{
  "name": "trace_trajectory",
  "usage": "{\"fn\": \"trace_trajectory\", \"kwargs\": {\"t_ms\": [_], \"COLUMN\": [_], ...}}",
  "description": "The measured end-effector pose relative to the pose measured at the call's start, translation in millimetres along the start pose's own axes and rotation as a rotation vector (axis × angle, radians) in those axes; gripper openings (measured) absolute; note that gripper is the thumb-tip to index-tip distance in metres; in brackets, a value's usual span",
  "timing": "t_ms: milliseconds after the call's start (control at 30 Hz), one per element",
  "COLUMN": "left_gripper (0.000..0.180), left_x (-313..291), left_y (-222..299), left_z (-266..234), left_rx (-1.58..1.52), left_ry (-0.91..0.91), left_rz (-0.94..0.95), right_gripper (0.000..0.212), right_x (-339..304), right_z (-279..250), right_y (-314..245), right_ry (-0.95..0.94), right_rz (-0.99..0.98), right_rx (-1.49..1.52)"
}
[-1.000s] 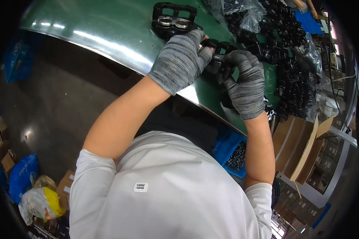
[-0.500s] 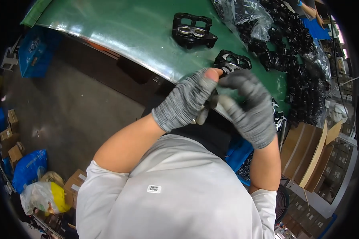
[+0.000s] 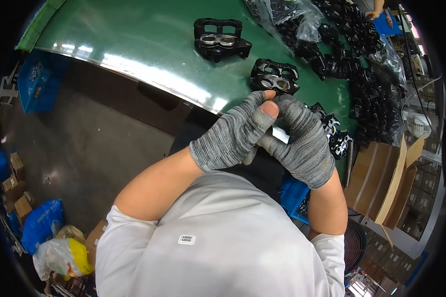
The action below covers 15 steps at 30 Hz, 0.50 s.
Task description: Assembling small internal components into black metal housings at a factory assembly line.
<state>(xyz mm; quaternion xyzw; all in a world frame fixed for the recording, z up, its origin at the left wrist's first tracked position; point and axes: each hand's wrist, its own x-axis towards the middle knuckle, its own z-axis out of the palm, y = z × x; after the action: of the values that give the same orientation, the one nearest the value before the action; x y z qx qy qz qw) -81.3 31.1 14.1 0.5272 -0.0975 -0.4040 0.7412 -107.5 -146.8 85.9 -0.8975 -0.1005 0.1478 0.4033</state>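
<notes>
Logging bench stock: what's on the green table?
Two black caliper bodies, a heap of black parts, clear plastic, shiny metal parts. Hidden: whatever the left hand, right hand and heap cover.

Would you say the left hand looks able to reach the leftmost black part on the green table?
Probably yes: nothing seems to stand between the left hand and the leftmost black part, as the nearer black part sits off to the right.

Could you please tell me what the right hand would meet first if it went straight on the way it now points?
The right hand would probably meet the nearer black part on the green table first, just ahead of it, though the gap is hard to judge.
</notes>
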Motion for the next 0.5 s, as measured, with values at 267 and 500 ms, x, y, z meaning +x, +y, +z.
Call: {"fn": "trace_trajectory", "kwargs": {"t_ms": [267,500], "left_gripper": [0.081,0.062], "left_x": [8.1,27.2], "left_y": [5.8,-2.5], "left_z": [-6.2,-35.0], "left_rx": [0.102,0.947], "left_ry": [-0.08,0.626], "left_rz": [0.119,0.732], "right_gripper": [0.043,0.041], "right_x": [-1.7,5.1], "right_z": [-6.7,-37.9], "right_y": [-8.5,2.9], "right_ry": [0.062,0.134], "right_rz": [0.106,0.113], "right_rx": [0.182,0.191]}}
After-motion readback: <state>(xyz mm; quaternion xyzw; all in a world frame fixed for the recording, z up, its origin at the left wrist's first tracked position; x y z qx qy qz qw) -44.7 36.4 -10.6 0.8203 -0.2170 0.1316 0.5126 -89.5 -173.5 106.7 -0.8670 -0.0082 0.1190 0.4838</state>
